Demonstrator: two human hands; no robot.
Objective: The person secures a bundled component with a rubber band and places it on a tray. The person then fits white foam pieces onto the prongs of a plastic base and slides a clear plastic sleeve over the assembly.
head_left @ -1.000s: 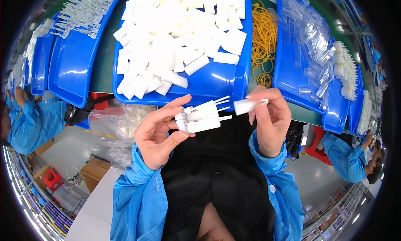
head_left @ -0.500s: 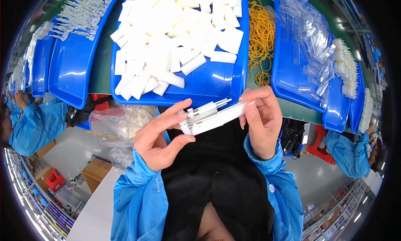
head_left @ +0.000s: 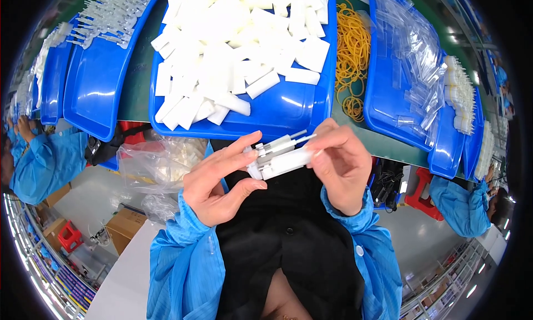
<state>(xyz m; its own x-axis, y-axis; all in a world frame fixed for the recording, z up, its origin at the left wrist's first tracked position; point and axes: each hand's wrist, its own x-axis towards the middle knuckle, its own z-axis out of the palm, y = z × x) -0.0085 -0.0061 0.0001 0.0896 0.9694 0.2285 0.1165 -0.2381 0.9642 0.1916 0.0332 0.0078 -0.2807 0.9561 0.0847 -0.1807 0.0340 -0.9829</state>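
1. Fingers of my left hand [head_left: 219, 181] are closed lightly round one end of a small bundle of white plastic sticks and narrow tubes [head_left: 280, 156]; thumb below, index on top. My right hand [head_left: 341, 170] pinches the other end, fingertips curled over it. The bundle sits between both hands, just in front of my chest and below the table edge.
2. To do this well, I judge the pieces should be kept parallel and flush at the ends, with both grips firm but not squeezing, so nothing slides out sideways.
3. Just beyond my hands, the middle blue plastic tray [head_left: 288, 112] holds a loose heap of white rectangular plastic blocks [head_left: 239, 48].
4. Right of it, a pile of yellow rubber bands [head_left: 352, 48] lies on the green table.
5. Further right, another blue tray [head_left: 388, 98] carries clear plastic sleeves [head_left: 419, 53].
6. At left, a third blue tray [head_left: 91, 98] holds small clear pieces at its far end; I cannot tell what they are.
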